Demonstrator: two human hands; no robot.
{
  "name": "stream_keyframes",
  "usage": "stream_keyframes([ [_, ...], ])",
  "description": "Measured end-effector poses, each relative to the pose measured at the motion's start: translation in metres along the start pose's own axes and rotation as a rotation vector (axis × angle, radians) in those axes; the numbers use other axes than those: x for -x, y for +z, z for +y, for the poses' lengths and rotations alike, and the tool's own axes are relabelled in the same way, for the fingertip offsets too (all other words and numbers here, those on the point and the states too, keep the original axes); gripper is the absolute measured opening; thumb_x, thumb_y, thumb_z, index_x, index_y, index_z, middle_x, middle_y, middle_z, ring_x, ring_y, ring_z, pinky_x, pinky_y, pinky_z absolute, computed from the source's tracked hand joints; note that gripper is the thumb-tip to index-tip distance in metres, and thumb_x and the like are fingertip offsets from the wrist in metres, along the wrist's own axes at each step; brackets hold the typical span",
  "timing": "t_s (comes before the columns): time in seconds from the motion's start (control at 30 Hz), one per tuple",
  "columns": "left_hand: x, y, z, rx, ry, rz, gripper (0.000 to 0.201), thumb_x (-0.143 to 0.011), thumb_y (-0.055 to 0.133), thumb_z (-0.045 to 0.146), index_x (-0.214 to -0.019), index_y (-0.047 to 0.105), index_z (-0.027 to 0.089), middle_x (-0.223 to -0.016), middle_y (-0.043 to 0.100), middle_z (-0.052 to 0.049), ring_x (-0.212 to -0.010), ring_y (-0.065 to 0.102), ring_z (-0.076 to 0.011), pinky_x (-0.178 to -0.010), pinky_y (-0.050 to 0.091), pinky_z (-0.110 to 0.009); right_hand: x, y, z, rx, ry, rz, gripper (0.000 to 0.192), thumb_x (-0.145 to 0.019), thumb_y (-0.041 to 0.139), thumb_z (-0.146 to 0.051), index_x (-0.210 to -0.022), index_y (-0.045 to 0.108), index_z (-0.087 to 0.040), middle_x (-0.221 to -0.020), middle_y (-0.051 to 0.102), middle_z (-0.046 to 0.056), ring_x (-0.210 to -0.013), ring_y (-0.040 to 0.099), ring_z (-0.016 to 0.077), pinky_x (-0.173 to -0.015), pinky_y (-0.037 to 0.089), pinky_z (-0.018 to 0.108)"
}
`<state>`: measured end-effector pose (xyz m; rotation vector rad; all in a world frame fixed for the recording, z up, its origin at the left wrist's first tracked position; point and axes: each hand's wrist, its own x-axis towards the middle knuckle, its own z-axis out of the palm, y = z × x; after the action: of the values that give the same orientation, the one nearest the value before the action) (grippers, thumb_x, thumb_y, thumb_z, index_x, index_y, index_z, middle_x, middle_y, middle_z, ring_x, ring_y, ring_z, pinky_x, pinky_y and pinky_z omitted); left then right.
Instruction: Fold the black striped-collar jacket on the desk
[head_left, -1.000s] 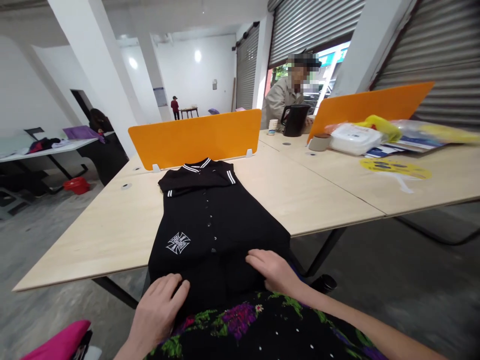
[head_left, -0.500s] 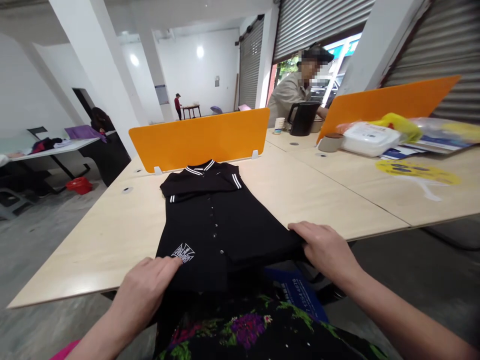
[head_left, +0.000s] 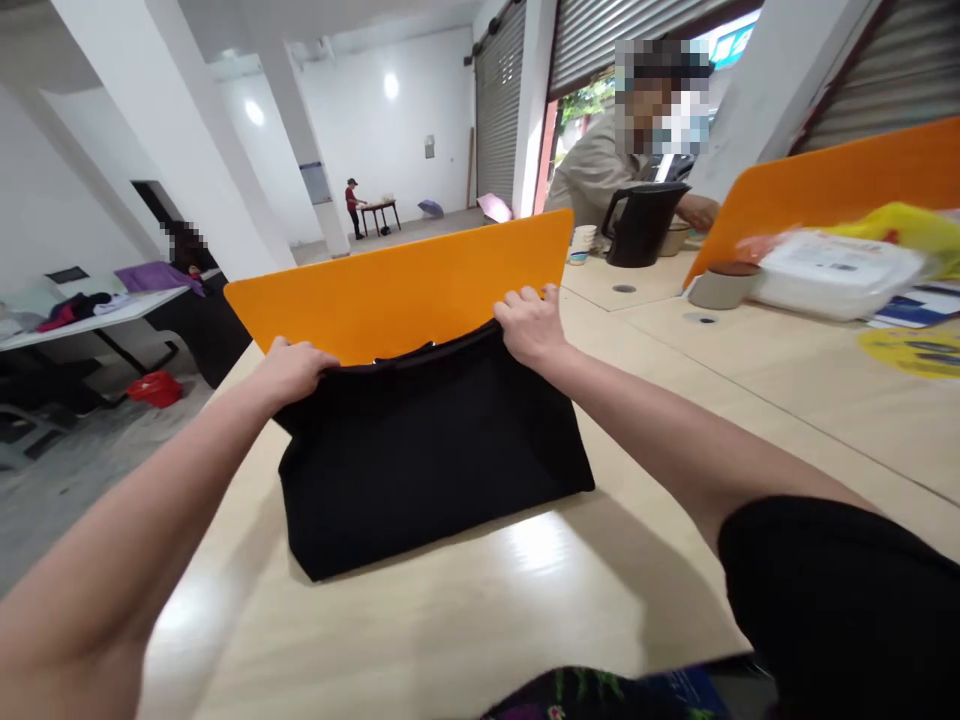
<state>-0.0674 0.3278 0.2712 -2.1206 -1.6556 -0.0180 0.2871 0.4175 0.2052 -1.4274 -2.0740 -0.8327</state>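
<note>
A black shirt (head_left: 427,450) lies folded in half on the light wooden table (head_left: 465,610), its plain back side up. My left hand (head_left: 294,368) grips the folded-over edge at the far left corner. My right hand (head_left: 529,322) grips the same edge at the far right corner. Both hands sit just in front of the orange divider panel (head_left: 405,290). The collar and the white emblem are hidden under the fold.
Beyond the divider a person (head_left: 600,165) stands by a black kettle (head_left: 641,222). A second orange panel (head_left: 840,185), a white plastic box (head_left: 832,272), a round grey container (head_left: 721,285) and yellow items lie at right. Another table with clothes stands far left.
My hands took the shirt's lower hem from the near table edge and carried it away from me, folding it up over the collar. The camera moved forward over the table.
</note>
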Motion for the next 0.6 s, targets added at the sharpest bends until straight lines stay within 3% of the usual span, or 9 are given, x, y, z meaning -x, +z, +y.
stream_keyframes([
  [0.07,-0.030,0.019,-0.003,-0.034,-0.083,-0.006,0.023,-0.084,0.047,0.009,-0.096,0.066,0.015,-0.083,0.068,-0.002,-0.094,0.056,-0.0196,-0.092,0.035,-0.043,-0.030,0.042,-0.003,-0.054,0.037,-0.080,0.034,-0.088,0.035,-0.008,-0.101,0.064,-0.019,-0.099,0.061,0.011,-0.097,0.046,0.0260,-0.096,0.020,0.052],
  [0.13,-0.043,0.043,0.001,-0.064,-0.185,0.042,0.029,-0.091,0.038,0.014,-0.110,0.060,0.012,-0.104,0.066,-0.010,-0.110,0.050,-0.0270,-0.095,0.032,-0.052,-0.043,0.079,-0.010,-0.099,0.142,-0.165,0.039,-0.087,0.034,-0.005,-0.112,0.061,-0.018,-0.111,0.060,0.013,-0.106,0.045,0.0280,-0.099,0.019,0.057],
  [0.2,-0.037,0.070,0.006,-0.078,-0.313,0.106,0.036,-0.094,0.035,0.020,-0.125,0.049,0.009,-0.124,0.057,-0.018,-0.120,0.042,-0.0330,-0.095,0.034,-0.055,-0.036,0.106,-0.017,-0.157,0.286,-0.245,0.042,-0.087,0.034,-0.006,-0.122,0.055,-0.016,-0.125,0.054,0.016,-0.116,0.041,0.0297,-0.100,0.020,0.058],
  [0.27,-0.012,0.097,0.012,-0.037,-0.439,0.101,0.041,-0.094,0.038,0.027,-0.129,0.044,0.008,-0.130,0.052,-0.020,-0.121,0.043,-0.0341,-0.093,0.039,-0.050,-0.010,0.118,-0.023,-0.245,0.361,-0.329,0.038,-0.092,0.035,-0.014,-0.127,0.050,-0.017,-0.135,0.047,0.017,-0.122,0.039,0.0304,-0.098,0.027,0.055],
  [0.43,0.072,0.140,0.030,0.238,-0.826,-0.181,0.055,-0.089,0.039,0.053,-0.114,0.053,0.005,-0.110,0.061,-0.025,-0.102,0.059,-0.0373,-0.081,0.047,-0.045,0.073,0.096,-0.034,-0.328,0.423,-0.487,0.046,-0.095,0.036,-0.047,-0.126,0.048,-0.015,-0.123,0.055,0.018,-0.110,0.050,0.0318,-0.085,0.041,0.045],
  [0.5,0.086,0.146,0.044,0.339,-0.909,-0.246,0.055,-0.088,0.041,0.052,-0.112,0.054,0.004,-0.112,0.061,-0.027,-0.100,0.061,-0.0383,-0.079,0.048,-0.045,0.091,0.084,-0.040,-0.292,0.456,-0.518,0.047,-0.095,0.036,-0.048,-0.124,0.048,-0.013,-0.115,0.058,0.019,-0.106,0.053,0.0317,-0.081,0.043,0.041],
  [0.6,0.085,0.145,0.065,0.394,-0.936,-0.222,0.045,-0.090,0.040,0.039,-0.117,0.049,0.005,-0.113,0.062,-0.026,-0.101,0.063,-0.0347,-0.079,0.049,-0.041,0.098,0.071,-0.049,-0.293,0.463,-0.550,0.039,-0.098,0.034,-0.037,-0.127,0.046,-0.014,-0.111,0.061,0.016,-0.096,0.060,0.0271,-0.074,0.045,0.035],
])
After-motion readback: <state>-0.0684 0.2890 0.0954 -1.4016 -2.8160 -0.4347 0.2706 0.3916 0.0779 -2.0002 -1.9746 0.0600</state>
